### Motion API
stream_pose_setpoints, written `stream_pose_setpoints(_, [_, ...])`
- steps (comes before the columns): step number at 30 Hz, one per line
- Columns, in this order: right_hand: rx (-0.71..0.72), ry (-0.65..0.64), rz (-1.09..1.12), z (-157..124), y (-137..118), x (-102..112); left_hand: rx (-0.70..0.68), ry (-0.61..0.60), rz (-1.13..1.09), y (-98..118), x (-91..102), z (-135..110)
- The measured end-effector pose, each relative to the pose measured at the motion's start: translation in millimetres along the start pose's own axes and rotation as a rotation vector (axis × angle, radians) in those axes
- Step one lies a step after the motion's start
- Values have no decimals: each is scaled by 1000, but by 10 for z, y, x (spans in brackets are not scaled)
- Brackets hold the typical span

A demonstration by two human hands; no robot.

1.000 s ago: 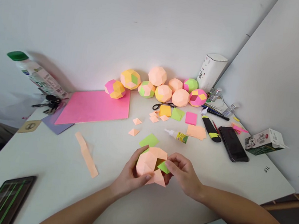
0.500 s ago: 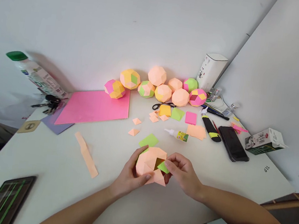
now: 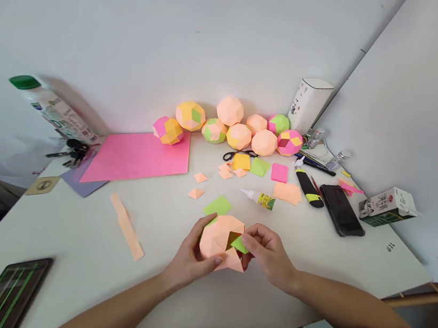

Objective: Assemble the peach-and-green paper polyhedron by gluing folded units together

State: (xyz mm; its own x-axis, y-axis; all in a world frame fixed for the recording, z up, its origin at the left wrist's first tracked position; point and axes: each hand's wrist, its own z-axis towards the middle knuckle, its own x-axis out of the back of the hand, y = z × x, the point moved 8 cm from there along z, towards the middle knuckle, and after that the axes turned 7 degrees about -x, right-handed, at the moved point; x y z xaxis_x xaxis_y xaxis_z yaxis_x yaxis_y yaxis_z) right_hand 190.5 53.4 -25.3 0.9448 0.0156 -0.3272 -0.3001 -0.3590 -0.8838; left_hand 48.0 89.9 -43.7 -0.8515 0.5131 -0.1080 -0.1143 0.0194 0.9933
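My left hand (image 3: 190, 254) is wrapped round the left side of a peach folded-paper ball (image 3: 217, 237), thumb across its front. The ball has an opening on its right side and some green at its upper left edge. Between the thumb and fingers of my right hand (image 3: 266, 251) is a small green paper piece (image 3: 239, 244), held at that opening; the fingers behind it are partly hidden. Just beyond the ball lies a green paper sheet (image 3: 218, 205). A small glue bottle (image 3: 258, 198) lies farther off, on its side.
Several finished paper balls (image 3: 264, 142) line the wall. Scissors (image 3: 230, 155), sticky-note stacks (image 3: 279, 172), folded peach pieces (image 3: 196, 193), a black phone (image 3: 342, 210) and a milk carton (image 3: 389, 207) lie behind and right. Leftward are a peach strip (image 3: 127, 226), pink board (image 3: 139, 158) and tablet (image 3: 10, 292).
The paper ball has shifted very slightly to the right in my left hand. My right hand stays at the opening with the green piece.
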Motion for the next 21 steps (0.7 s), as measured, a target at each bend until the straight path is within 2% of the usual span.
stream_pose_setpoints(21, [-11, 14, 2, -8, 36, 8, 58, 6, -44, -23, -35, -30])
